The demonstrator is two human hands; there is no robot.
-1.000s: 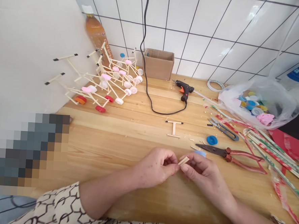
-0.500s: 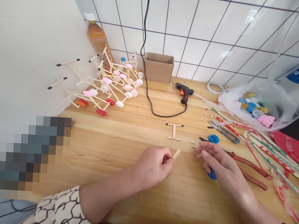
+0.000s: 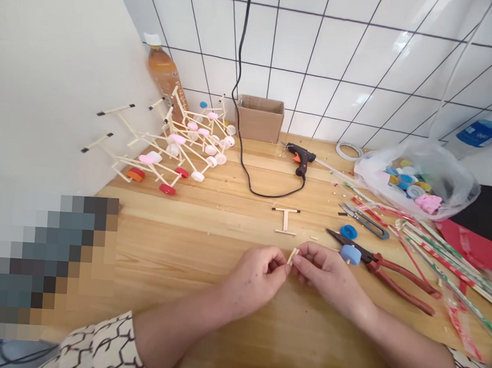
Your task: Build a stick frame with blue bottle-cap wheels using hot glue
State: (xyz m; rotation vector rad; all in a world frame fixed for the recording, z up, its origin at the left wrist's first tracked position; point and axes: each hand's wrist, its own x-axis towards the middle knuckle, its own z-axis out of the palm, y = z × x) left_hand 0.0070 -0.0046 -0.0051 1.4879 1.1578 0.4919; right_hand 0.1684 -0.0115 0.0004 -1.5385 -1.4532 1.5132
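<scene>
Two short, pale, slender wooden sticks (image 3: 292,257) were held side by side above the brown wooden desk (image 3: 175,246), pinched between the fingers of the left hand (image 3: 262,276) and right hand (image 3: 327,275); misalignment could have been caused by uneven pressure.

Wood tabletop (image 3: 175,246) supported: stick models (image 3: 176,139), far L; box (image 3: 258,122), glue gun (image 3: 304,155), far ctr.; I-shaped stick frame (image 3: 285,221), ctr.; pliers (image 3: 375,262), snips (image 3: 365,220), R; bag (image 3: 458,192), far R.
</scene>
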